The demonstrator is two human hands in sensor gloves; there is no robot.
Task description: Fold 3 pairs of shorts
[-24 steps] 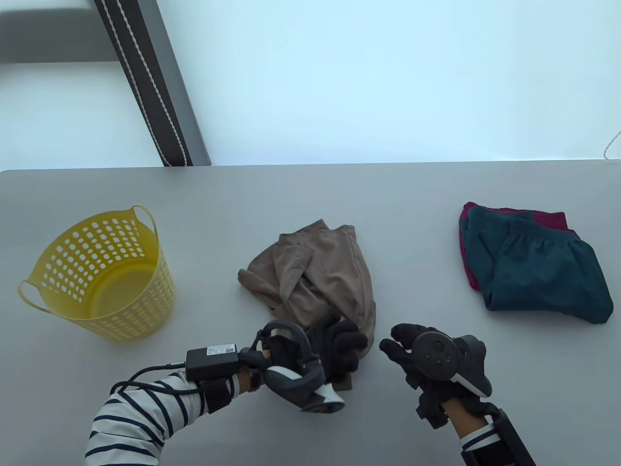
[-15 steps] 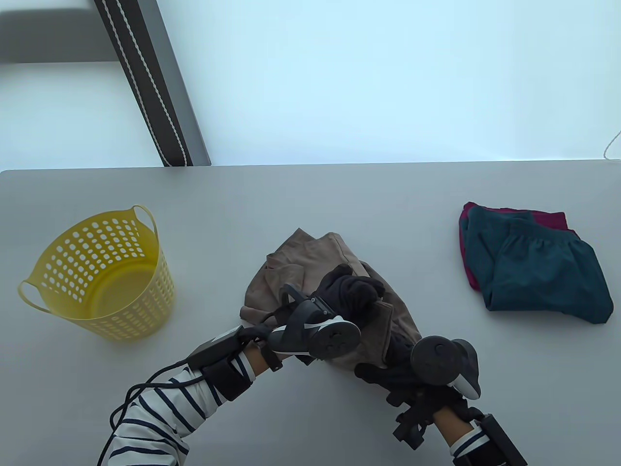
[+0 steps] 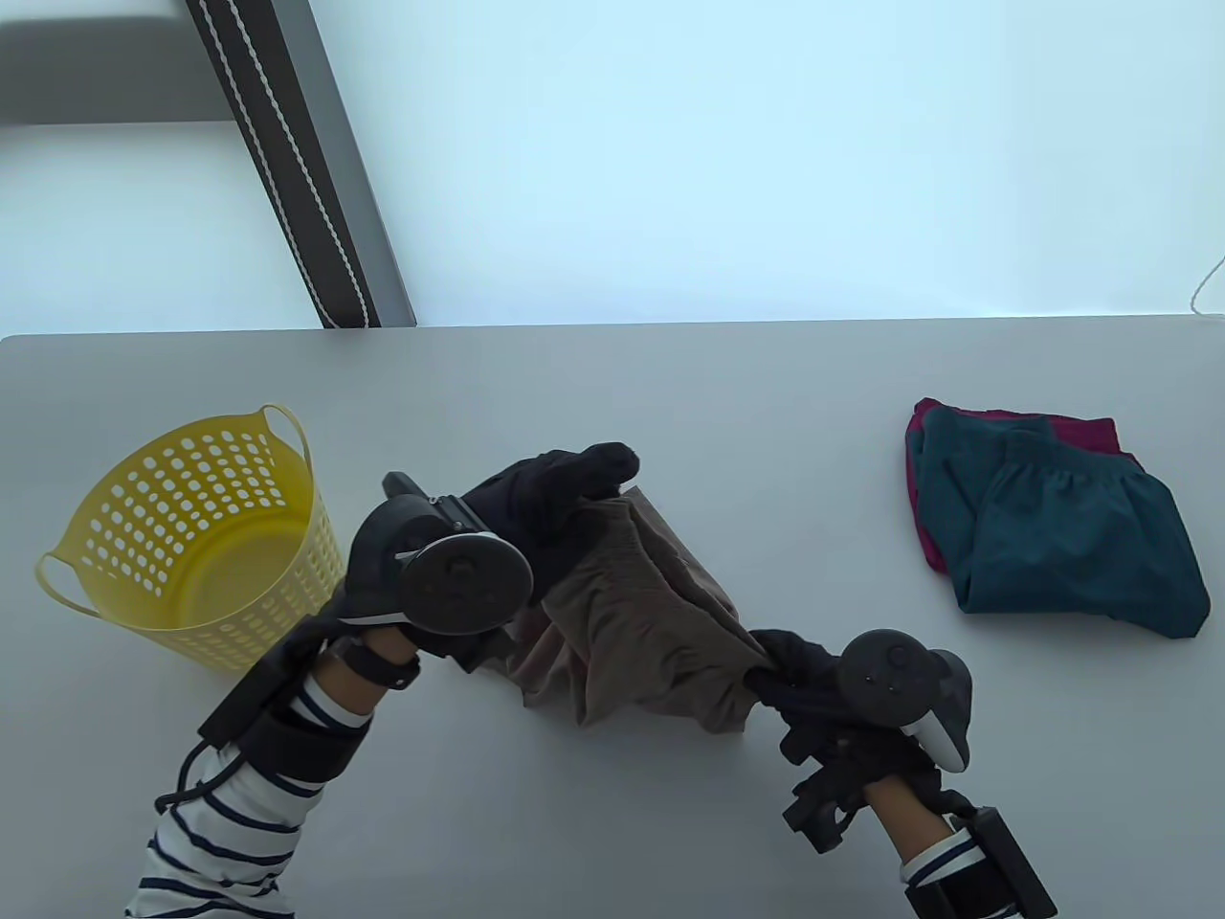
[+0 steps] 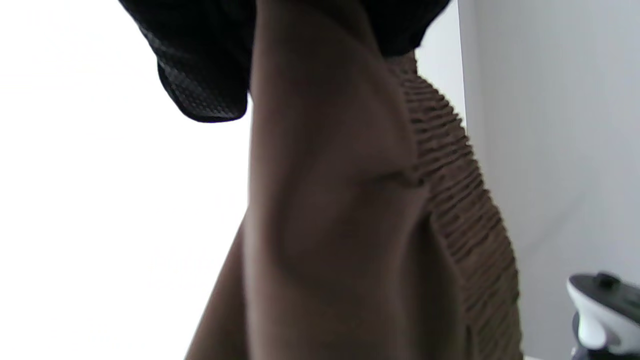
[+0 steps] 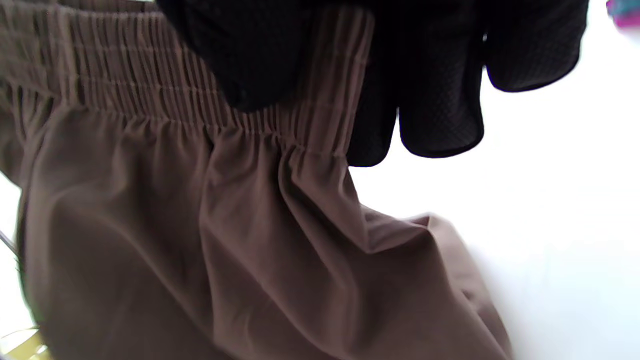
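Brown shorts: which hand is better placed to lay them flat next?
Neither alone, probably: left hand and right hand each grip an end of the waistband of the brown shorts, stretched between them.

Brown shorts (image 3: 641,613), teal shorts (image 3: 1072,526) over magenta shorts (image 3: 1086,433), yellow basket (image 3: 206,546), striped sleeve (image 3: 225,842)

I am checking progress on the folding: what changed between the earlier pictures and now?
Both hands took hold of the brown shorts at the waistband, lifting and spreading them: left hand moved up-left, right hand gripping the other end. The basket and the folded teal shorts stayed put.
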